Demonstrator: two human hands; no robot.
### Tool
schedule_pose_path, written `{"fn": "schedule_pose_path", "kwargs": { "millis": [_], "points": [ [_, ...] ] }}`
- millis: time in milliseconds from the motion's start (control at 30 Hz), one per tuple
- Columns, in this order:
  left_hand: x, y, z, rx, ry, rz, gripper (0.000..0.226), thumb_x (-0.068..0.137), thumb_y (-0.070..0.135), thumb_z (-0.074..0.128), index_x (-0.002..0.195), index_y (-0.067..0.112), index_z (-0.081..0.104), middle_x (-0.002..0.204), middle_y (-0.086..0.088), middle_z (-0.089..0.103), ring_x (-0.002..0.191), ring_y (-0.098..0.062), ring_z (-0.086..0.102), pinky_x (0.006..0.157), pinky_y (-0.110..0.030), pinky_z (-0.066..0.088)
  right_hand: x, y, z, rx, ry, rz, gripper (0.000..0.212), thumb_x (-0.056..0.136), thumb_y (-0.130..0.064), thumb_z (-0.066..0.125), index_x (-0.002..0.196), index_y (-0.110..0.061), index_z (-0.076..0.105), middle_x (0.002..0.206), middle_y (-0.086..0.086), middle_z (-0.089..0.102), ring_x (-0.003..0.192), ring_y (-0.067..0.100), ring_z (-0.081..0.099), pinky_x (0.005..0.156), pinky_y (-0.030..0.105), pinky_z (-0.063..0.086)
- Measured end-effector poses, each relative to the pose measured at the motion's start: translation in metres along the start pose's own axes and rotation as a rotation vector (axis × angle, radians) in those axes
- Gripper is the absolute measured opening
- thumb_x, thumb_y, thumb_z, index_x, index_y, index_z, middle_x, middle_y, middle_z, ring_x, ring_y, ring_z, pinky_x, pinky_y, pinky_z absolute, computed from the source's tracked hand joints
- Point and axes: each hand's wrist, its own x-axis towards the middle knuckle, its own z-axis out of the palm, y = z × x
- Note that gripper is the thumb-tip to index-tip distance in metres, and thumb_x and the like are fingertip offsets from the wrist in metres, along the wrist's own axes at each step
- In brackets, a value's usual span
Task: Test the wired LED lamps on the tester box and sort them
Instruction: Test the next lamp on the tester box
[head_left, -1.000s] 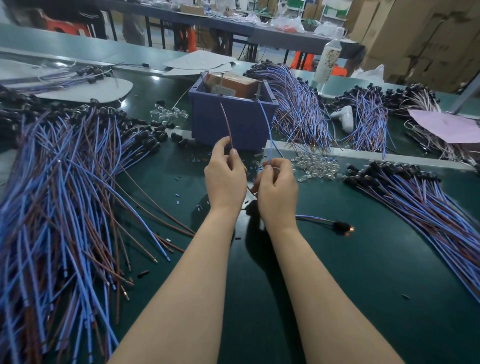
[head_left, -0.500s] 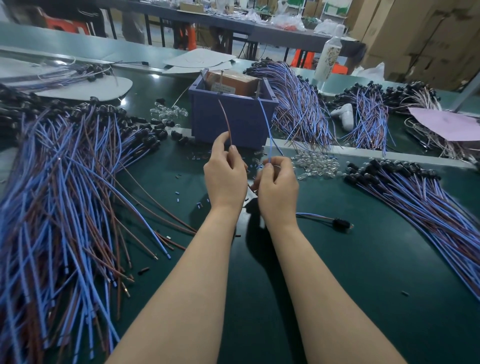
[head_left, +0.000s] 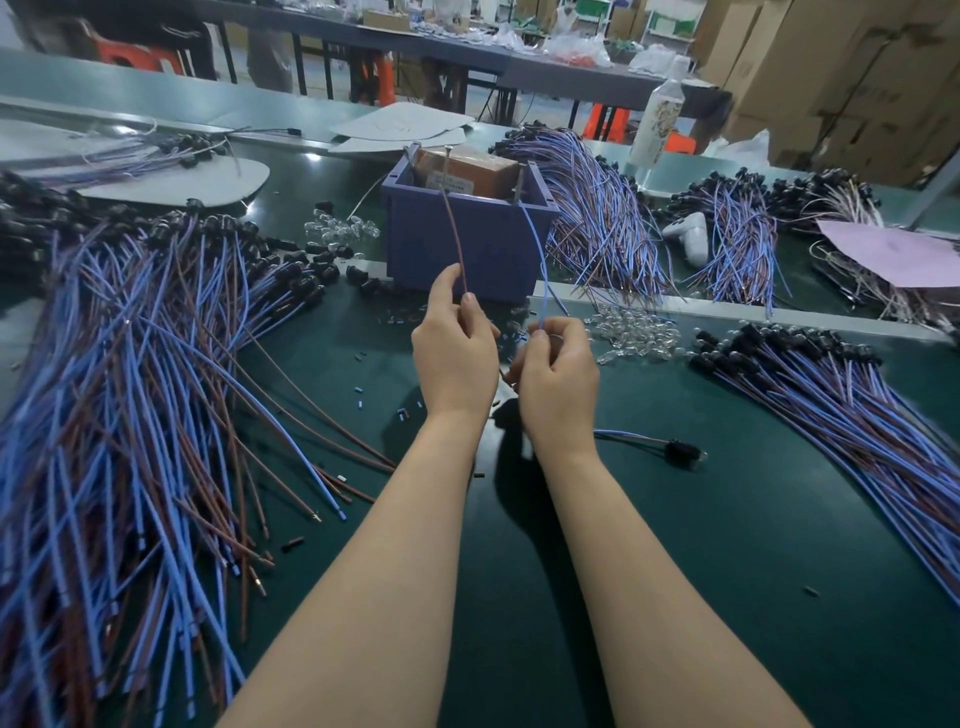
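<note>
My left hand (head_left: 452, 353) pinches a brown wire (head_left: 456, 239) whose tip reaches up to a metal pin on the purple tester box (head_left: 467, 244). A blue wire (head_left: 540, 260), pinched by my right hand (head_left: 558, 374), rises toward the box's right pin. Both wires belong to one lamp, and its black head (head_left: 684, 451) lies unlit on the green mat to the right of my right wrist. The stretch of wire under my hands is hidden.
A large pile of blue and brown wired lamps (head_left: 130, 389) covers the left. Another pile (head_left: 852, 405) fans out on the right, with more bundles (head_left: 597, 218) behind the box. Loose clear bulbs (head_left: 634, 332) lie right of the box. A white bottle (head_left: 660, 119) stands far back.
The lamp head glowed orange one second ago and is now dark. Both hands have stayed at the box with the wires held up.
</note>
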Motion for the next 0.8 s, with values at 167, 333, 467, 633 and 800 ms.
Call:
{"fn": "schedule_pose_path", "kwargs": {
  "millis": [167,333,467,633,800],
  "points": [
    [0.0031,-0.0024,0.0029,0.006,-0.017,-0.023,0.034,0.099,0.014,0.043,0.132,0.012,0.049,0.07,-0.002,0.066,0.064,-0.012,0.059,0.066,-0.01,0.041,0.0005,0.0004,0.001,0.004,-0.004,0.012,0.009,0.094,-0.01,0.043,0.092,-0.015,0.05,0.081,0.011,0.063,0.076,0.032,0.061,0.076,0.047,0.05],
    [0.0042,-0.0045,0.005,-0.011,-0.022,-0.041,0.034,0.099,0.013,0.042,0.133,0.012,0.048,0.067,0.001,0.064,0.06,-0.003,0.057,0.061,-0.001,0.038,0.0005,0.0007,0.0012,-0.001,-0.006,0.007,0.008,0.094,-0.011,0.043,0.093,-0.016,0.049,0.085,0.015,0.065,0.08,0.033,0.061,0.078,0.047,0.05],
    [0.0024,-0.0035,0.0055,-0.011,0.006,-0.011,0.034,0.099,0.013,0.043,0.132,0.012,0.049,0.064,0.003,0.062,0.056,-0.001,0.055,0.059,-0.003,0.039,0.0002,0.0006,0.001,0.013,-0.01,0.007,0.01,0.094,-0.011,0.043,0.091,-0.018,0.049,0.081,0.011,0.062,0.078,0.033,0.061,0.077,0.05,0.051],
    [-0.0016,-0.0034,0.0035,-0.016,0.04,0.013,0.035,0.099,0.013,0.042,0.134,0.012,0.047,0.065,0.002,0.063,0.057,-0.003,0.057,0.06,-0.008,0.043,-0.0002,0.0012,0.0015,0.017,-0.003,0.003,0.01,0.094,-0.01,0.044,0.09,-0.018,0.049,0.08,0.01,0.062,0.076,0.034,0.061,0.074,0.05,0.051],
    [0.0012,-0.0047,0.0054,-0.023,0.023,0.008,0.038,0.099,0.013,0.042,0.137,0.013,0.044,0.062,0.007,0.06,0.054,0.002,0.055,0.057,-0.002,0.039,-0.0001,0.0001,0.0011,0.025,0.012,0.012,0.019,0.094,-0.01,0.044,0.083,-0.026,0.047,0.076,0.009,0.061,0.073,0.032,0.061,0.074,0.05,0.052]
  ]
}}
